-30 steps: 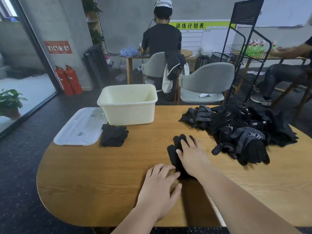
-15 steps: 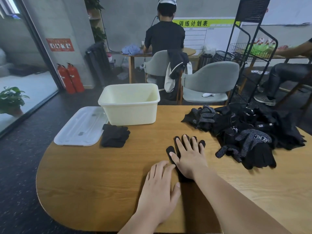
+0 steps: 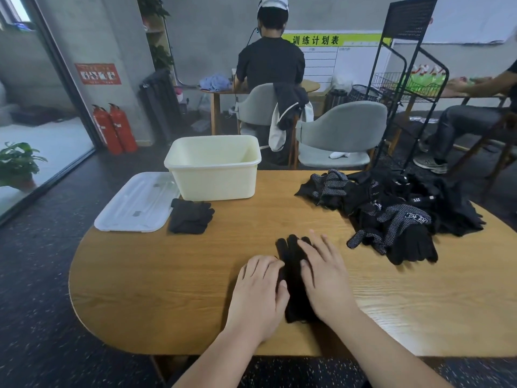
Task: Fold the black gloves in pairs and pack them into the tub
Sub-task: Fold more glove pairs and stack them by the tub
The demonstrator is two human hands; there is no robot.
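Beside the tub (image 3: 215,183) one folded pair (image 3: 190,217) lay unpacked; our straight-fingered left hand (image 3: 257,295) and right hand (image 3: 324,278) pressed another pair (image 3: 291,249); a pile (image 3: 397,211) waited.

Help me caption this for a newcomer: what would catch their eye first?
The right hand lies flat on a black glove at the front of the table, the left hand at its edge. A dark pile of gloves sprawls to the right. Behind, left of centre, stands the cream tub, with a folded pair and the lid beside it.
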